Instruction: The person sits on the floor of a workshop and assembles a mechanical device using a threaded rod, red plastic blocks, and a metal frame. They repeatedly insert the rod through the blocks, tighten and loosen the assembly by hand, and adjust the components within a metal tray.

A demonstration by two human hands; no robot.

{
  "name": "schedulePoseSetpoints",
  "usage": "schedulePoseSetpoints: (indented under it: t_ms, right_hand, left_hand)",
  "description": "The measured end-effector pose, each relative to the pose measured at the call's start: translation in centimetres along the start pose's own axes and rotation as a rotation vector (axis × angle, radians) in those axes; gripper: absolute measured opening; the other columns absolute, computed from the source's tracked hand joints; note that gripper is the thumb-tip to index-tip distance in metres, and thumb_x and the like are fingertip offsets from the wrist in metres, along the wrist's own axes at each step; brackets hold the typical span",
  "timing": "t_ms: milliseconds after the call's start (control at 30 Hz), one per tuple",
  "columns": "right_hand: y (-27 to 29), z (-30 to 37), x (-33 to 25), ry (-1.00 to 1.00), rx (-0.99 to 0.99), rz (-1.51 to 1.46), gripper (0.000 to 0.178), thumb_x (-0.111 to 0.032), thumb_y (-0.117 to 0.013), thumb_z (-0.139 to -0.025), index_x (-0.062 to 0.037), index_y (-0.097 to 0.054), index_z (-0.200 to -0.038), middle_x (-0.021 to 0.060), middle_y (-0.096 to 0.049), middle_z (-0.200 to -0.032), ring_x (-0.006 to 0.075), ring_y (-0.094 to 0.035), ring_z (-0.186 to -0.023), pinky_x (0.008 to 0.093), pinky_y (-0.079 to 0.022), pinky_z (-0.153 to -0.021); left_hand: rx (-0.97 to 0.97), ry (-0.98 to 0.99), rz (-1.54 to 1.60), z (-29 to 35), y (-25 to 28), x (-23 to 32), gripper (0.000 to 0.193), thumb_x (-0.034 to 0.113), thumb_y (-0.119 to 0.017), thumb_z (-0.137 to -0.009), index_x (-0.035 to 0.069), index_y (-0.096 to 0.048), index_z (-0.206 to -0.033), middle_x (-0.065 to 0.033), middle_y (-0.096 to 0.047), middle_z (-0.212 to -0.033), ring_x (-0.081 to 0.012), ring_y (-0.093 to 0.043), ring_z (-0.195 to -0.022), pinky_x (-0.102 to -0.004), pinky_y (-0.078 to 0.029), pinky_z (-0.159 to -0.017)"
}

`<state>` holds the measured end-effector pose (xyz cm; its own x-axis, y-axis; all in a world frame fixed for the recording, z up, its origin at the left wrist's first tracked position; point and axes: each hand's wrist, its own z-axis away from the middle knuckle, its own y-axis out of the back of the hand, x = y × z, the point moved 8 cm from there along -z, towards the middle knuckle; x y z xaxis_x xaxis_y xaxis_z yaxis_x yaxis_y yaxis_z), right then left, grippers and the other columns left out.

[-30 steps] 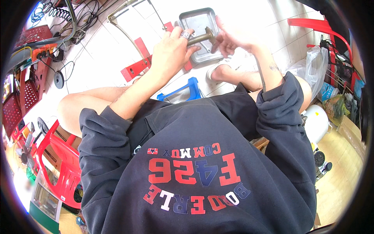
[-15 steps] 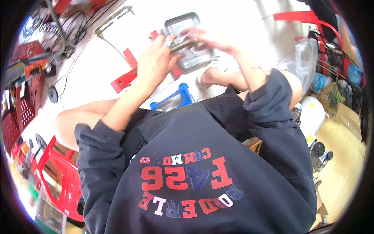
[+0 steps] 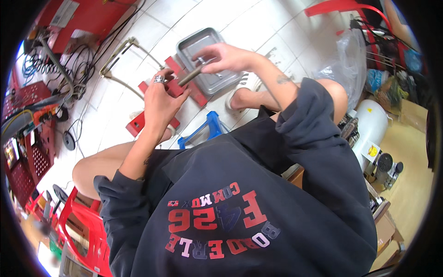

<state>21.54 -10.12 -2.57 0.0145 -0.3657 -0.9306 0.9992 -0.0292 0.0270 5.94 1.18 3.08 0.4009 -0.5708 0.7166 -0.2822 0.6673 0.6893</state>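
Observation:
A dull brass-coloured metal rod (image 3: 190,76) slants between my two hands above the floor. My right hand (image 3: 226,59) pinches its upper end between thumb and fingers. My left hand (image 3: 162,99), with a ring on one finger, is open around the lower end, thumb and fingers apart. Whether it touches the rod, I cannot tell. Just below and behind the hands are red metal bars (image 3: 199,94), partly hidden by my left hand. A grey metal tray (image 3: 220,85) lies on the tiles behind my right hand, with a small metal piece partly visible in it.
A blue plastic stool (image 3: 213,123) stands between my legs. A hacksaw-like frame (image 3: 105,74) lies left of my hands, near black cables (image 3: 85,69). Clear plastic bags (image 3: 348,57) and a white tank (image 3: 373,124) are at the right. A red chair (image 3: 85,221) stands lower left.
My left hand has moved left and nearer to me, and its fingers have spread from the rod. My right hand has shifted slightly left and still holds the rod. The view has turned a little.

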Motion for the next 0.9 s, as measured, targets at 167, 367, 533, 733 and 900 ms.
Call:
schedulePoseSetpoints:
  t_ms: [167,367,533,733,900]
  right_hand:
    - [-1.4,0.4,3.7,-0.627,-0.066,-0.134,0.081,-0.068,-0.044,-0.098,0.0031,-0.057,-0.133,0.0152,-0.070,-0.117,0.0237,-0.073,-0.097,0.0339,-0.056,-0.087]
    - [-0.8,0.0,-1.6,-0.133,0.030,0.055,0.068,-0.061,-0.039,-0.104,-0.0077,-0.054,-0.142,0.0109,-0.068,-0.122,0.0203,-0.071,-0.092,0.0334,-0.056,-0.088]
    - [-1.6,-0.1,0.0,-0.438,-0.062,0.025,0.082,-0.074,-0.035,-0.098,-0.0023,-0.065,-0.124,0.0098,-0.073,-0.091,0.0135,-0.064,-0.064,0.0264,-0.054,-0.063]
    - [-1.6,-0.4,-0.5,-0.273,0.175,0.153,0.082,-0.071,-0.033,-0.100,0.0006,-0.061,-0.127,0.0106,-0.071,-0.096,0.0167,-0.067,-0.074,0.0297,-0.055,-0.065]
    - [-1.8,-0.5,0.1,-0.498,-0.027,0.123,0.076,-0.068,-0.041,-0.100,0.0010,-0.063,-0.122,0.0136,-0.071,-0.083,0.0189,-0.066,-0.062,0.0318,-0.056,-0.065]
  left_hand:
    - [-0.022,0.092,0.080,0.7,0.6,-0.7,0.047,0.020,-0.089,-0.072,-0.002,-0.068,-0.108,-0.0157,-0.072,-0.098,-0.0265,-0.073,-0.091,-0.0356,-0.057,-0.080]
    - [-0.004,0.032,0.060,0.9,0.9,-1.4,0.044,0.019,-0.088,-0.074,-0.001,-0.069,-0.108,-0.0163,-0.073,-0.095,-0.0276,-0.073,-0.090,-0.0363,-0.056,-0.080]
    - [-0.064,0.071,0.035,1.0,1.2,-1.1,0.043,0.020,-0.088,-0.073,-0.001,-0.069,-0.105,-0.0164,-0.071,-0.089,-0.0286,-0.072,-0.083,-0.0384,-0.056,-0.075]
    - [-0.014,0.000,0.062,1.3,1.3,-1.5,0.046,0.017,-0.086,-0.071,-0.001,-0.067,-0.109,-0.0186,-0.068,-0.093,-0.0361,-0.068,-0.086,-0.0439,-0.054,-0.077]
    - [-0.009,-0.022,0.023,1.4,1.2,-1.5,0.048,0.020,-0.085,-0.072,-0.002,-0.066,-0.110,-0.0203,-0.068,-0.100,-0.0393,-0.067,-0.092,-0.0450,-0.054,-0.082]
